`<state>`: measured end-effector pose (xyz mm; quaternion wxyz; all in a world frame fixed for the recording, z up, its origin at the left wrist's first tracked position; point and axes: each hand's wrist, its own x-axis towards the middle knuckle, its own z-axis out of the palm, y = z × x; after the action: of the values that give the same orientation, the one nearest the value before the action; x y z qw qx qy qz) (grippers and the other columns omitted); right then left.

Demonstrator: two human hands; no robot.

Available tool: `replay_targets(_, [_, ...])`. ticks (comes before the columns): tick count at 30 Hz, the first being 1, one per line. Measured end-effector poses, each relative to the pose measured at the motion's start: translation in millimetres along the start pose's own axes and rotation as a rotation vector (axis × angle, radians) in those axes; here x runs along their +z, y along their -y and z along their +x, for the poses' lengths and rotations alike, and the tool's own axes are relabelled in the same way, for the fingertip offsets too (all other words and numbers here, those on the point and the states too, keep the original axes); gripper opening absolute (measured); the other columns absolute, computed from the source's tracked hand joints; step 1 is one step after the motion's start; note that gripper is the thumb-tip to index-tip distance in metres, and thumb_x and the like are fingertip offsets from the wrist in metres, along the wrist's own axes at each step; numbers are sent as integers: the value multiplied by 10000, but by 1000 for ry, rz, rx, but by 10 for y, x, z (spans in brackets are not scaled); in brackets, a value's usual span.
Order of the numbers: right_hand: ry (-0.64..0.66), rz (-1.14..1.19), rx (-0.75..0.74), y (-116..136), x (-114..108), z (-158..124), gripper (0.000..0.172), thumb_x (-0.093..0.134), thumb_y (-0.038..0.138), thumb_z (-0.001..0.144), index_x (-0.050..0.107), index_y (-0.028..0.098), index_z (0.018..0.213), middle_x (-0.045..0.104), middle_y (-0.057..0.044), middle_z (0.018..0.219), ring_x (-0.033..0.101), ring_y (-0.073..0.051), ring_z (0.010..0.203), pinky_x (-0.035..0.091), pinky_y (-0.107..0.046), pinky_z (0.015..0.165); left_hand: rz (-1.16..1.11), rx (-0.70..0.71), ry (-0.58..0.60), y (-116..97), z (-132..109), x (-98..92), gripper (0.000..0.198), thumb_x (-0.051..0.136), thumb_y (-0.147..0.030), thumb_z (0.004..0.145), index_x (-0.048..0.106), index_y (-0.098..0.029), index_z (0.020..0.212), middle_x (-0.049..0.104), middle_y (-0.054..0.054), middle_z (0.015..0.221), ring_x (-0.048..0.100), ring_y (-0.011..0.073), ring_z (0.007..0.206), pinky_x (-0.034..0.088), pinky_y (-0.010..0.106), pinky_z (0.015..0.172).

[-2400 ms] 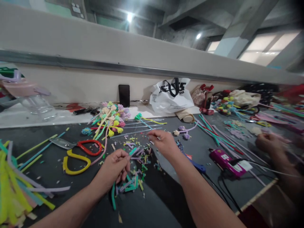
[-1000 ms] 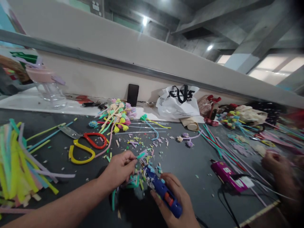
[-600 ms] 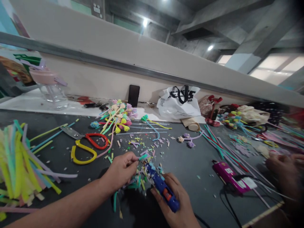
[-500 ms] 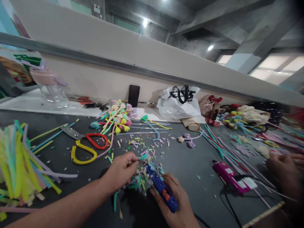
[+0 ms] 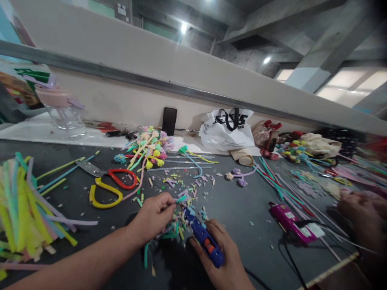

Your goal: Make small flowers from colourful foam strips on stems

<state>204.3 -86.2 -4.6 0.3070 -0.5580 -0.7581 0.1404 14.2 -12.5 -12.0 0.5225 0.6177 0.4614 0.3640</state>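
The short green strip (image 5: pixel 182 198) is pinched in the left hand's (image 5: pixel 152 217) fingertips, just above the scraps (image 5: pixel 180 186) on the dark table (image 5: pixel 242 205). The right hand (image 5: pixel 225 262) is clenched round a blue glue gun (image 5: pixel 202 237), its nozzle close under the strip. It looks like the gluing step, which calls for a steady nozzle and a small dab.

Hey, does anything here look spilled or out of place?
Small coloured offcuts lie scattered over the table around the glue gun in the right hand and the left hand, which pinches one; nothing looks broken.
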Motion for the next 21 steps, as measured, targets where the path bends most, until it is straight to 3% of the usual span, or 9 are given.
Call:
replay_targets(6, [-43,2,30,38,-28,34,114,542,293,796,516,191,753,547,-36,753,563,-163,688,471,-259,623,-13,-22,16,-44,-14,-2,131,469,-302,772,492,-192,705,488,-82,474,428,64,313,308,166,335])
replay_targets(10, [-139,-64,43,-60,-185,52,132,552,322,792,521,194,794,558,-38,781,568,-171,712,461,-263,639,-73,-75,30,-45,9,-12,159,487,-335,766,471,-191,699,511,-84,489,430,53,301,301,152,314])
replay_targets(14, [-142,-269,117,-410,-467,98,190,579,379,763,538,198,802,563,-37,791,571,-180,704,437,-269,610,-186,-125,33,-61,50,-42,189,495,-363,763,442,-194,697,513,-89,484,401,42,271,238,133,262])
replay_targets(18, [-4,-498,284,-825,-702,163,212,620,380,707,572,185,775,562,-44,755,576,-210,691,419,-298,616,-291,-155,-16,-81,78,-90,213,518,-377,755,438,-191,688,495,-89,474,399,40,277,239,125,248])
replay_targets(21, [72,-531,356,-1033,-801,196,253,643,371,674,586,163,806,578,-71,797,584,-239,773,429,-319,679,-338,-151,-47,-61,95,-122,242,518,-388,768,442,-187,657,459,-88,448,388,39,285,242,119,244])
